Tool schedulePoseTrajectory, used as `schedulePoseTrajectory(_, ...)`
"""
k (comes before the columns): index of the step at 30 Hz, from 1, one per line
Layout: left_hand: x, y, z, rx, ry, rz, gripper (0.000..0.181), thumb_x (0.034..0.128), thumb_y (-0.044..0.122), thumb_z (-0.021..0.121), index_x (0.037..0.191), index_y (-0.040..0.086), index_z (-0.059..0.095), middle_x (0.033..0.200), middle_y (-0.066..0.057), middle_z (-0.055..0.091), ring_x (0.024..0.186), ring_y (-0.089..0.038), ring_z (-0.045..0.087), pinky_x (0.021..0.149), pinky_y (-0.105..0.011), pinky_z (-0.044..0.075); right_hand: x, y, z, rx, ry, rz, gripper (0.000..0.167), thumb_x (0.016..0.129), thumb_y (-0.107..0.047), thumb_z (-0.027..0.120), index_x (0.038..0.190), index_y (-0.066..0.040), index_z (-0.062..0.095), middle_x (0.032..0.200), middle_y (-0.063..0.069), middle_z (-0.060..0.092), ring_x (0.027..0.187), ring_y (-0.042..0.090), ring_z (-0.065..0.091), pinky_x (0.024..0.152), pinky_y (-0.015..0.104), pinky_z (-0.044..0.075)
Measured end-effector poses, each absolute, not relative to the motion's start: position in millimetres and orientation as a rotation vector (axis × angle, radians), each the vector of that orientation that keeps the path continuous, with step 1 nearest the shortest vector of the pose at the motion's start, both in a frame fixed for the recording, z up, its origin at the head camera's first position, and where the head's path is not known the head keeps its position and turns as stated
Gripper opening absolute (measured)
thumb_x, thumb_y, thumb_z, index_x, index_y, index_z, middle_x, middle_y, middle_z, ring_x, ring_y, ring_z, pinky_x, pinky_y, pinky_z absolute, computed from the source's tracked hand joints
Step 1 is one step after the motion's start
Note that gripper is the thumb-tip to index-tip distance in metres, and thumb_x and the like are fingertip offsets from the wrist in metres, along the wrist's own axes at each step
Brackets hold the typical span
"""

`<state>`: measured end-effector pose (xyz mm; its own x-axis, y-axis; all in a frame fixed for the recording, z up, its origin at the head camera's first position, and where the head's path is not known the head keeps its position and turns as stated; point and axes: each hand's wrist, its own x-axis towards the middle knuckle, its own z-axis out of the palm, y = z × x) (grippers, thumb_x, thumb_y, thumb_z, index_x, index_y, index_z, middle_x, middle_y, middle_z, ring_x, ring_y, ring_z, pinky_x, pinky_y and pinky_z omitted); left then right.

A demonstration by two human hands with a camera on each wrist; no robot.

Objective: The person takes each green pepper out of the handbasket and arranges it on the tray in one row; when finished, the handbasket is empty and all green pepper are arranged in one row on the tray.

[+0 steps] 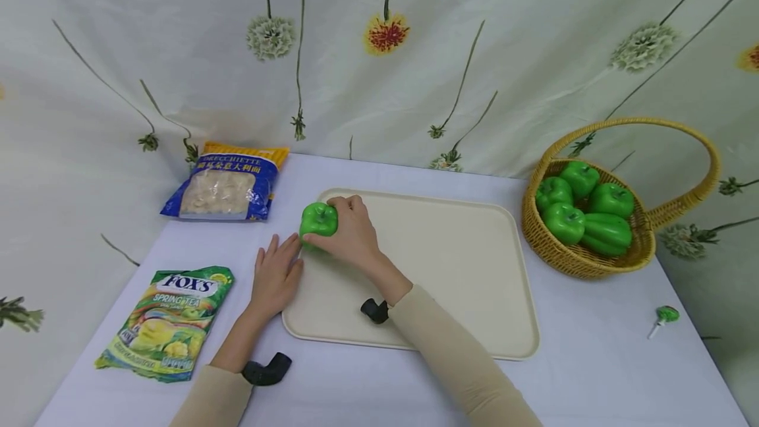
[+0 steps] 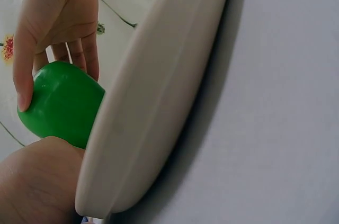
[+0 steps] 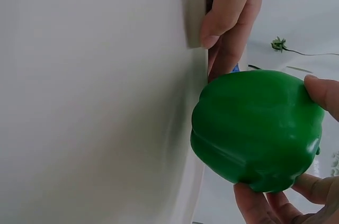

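Hands, head view: right hand [image 1: 351, 234], grasping one green pepper [image 1: 319, 219], thumb on the near side and fingers on the far side. Left hand [image 1: 277, 275], lying unclenched with fingers mostly straight, touching the left edge of a cream tray [image 1: 450, 269]. Pepper is sitting at the tray's far left corner, stem up. Also occupying the table: pasta bag [image 1: 222, 183], candy bag [image 1: 168, 328], lollipop [image 1: 667, 313], and a wicker basket [image 1: 532, 232] holding more green vegetables [image 1: 563, 223].

Left wrist view: pepper is showing behind the tray wall, right thumb pressing its side, the other fingers partly hidden.

Right wrist view: pepper is overlapping the rim line; whether it is bearing on the tray cannot be told. A left-hand digit is touching the rim just beside it.

Handling, judged: smooth, rounded sides are calling for an even, opposed pinch rather than a hard squeeze; the left hand is probably serving best by steadying the rim, its fingertips staying clear of the pepper.
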<state>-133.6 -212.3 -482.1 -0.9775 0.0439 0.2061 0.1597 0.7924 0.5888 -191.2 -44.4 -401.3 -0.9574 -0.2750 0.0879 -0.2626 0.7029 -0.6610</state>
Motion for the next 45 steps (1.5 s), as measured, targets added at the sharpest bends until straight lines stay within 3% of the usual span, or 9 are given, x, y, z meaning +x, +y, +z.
schedulePoseTrajectory(15,-134,-212,-482,-0.164,-2.796,-0.935,0.045,0.0966,0.009,0.045,0.14,-0.001,0.049,0.148,-0.025,0.043,0.143,-0.054,0.018,0.113,-0.071,0.004,-187,-48,-408,-0.475,2.901,-1.069,0.071,0.076,-0.054,0.078,0.133,-0.02,0.054,0.121,0.006,0.048,0.106,0.017,0.053,0.082,0.032,0.052)
schedulePoseTrajectory(27,-134,-211,-481,-0.151,-2.813,-0.961,0.044,0.0975,0.009,0.044,0.141,0.001,0.047,0.151,-0.024,0.04,0.145,-0.054,0.015,0.114,-0.071,0.002,-184,-37,-403,-0.547,2.921,-0.988,0.087,0.074,-0.06,0.076,0.143,-0.018,0.045,0.134,0.008,0.049,0.116,0.021,0.055,0.09,0.035,0.054)
schedulePoseTrajectory(37,-135,-210,-481,-0.155,-2.813,-0.957,0.044,0.0966,0.009,0.044,0.139,-0.001,0.048,0.15,-0.025,0.041,0.144,-0.054,0.016,0.114,-0.07,0.002,-184,29,-400,-0.575,2.892,-1.208,0.083,0.077,-0.047,0.08,0.144,-0.014,0.044,0.14,0.01,0.045,0.13,0.027,0.046,0.106,0.044,0.045)
schedulePoseTrajectory(45,-135,-212,-482,-0.159,-2.803,-0.962,0.042,0.0964,0.008,0.045,0.138,0.001,0.049,0.15,-0.025,0.041,0.144,-0.055,0.016,0.114,-0.071,0.001,-183,97,-405,-0.49,2.978,-1.275,0.079,0.079,-0.039,0.081,0.142,-0.008,0.045,0.138,0.014,0.045,0.13,0.031,0.045,0.107,0.05,0.042)
